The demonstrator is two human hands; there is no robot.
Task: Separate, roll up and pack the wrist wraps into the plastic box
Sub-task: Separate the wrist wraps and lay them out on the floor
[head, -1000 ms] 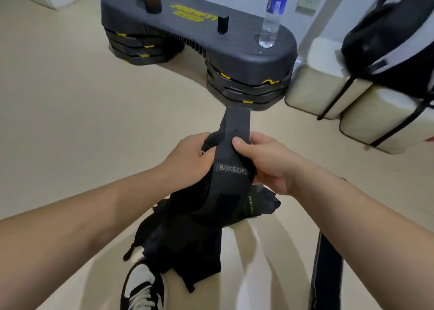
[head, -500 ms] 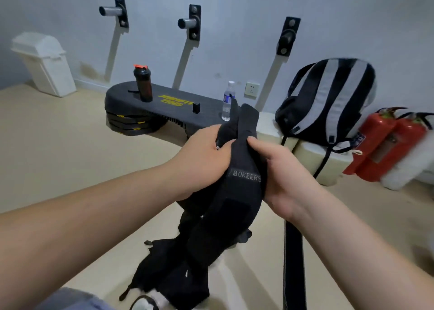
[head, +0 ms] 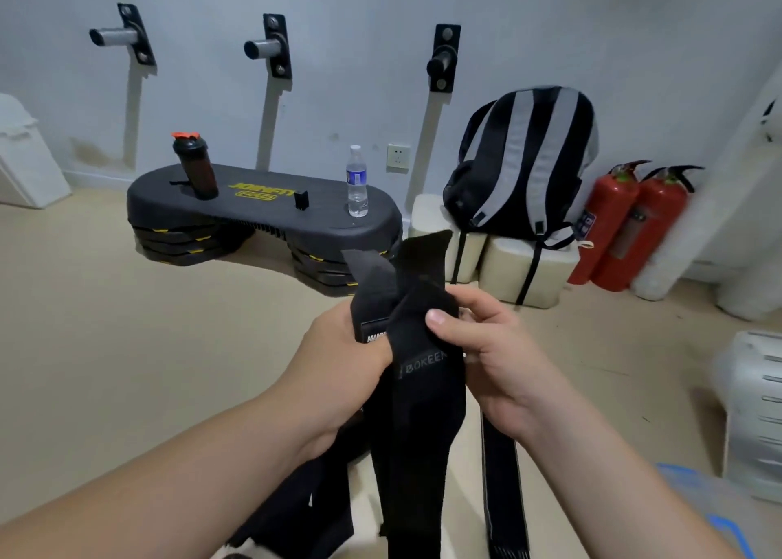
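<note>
A bundle of black wrist wraps [head: 417, 393] hangs in front of me, held by both hands at chest height. My left hand [head: 338, 359] grips the left strap, the one with a white label, from behind. My right hand [head: 482, 347] pinches the strap printed BOKEER with the thumb on top. Two strap ends stick up above my fingers and the long tails dangle toward the floor. A clear plastic box with blue clips [head: 715, 512] shows at the lower right, partly behind my right forearm.
A black step platform [head: 271, 216] stands ahead with a shaker bottle [head: 196, 167] and a water bottle [head: 356, 186] on it. A striped backpack [head: 524, 161] rests on cream blocks, two red fire extinguishers [head: 626, 228] beside it. A white slotted bin [head: 749, 406] sits right.
The view has lifted from the floor to the wall. My hands have pulled the top strap ends apart, so a second strap with a white label now shows on the left.
</note>
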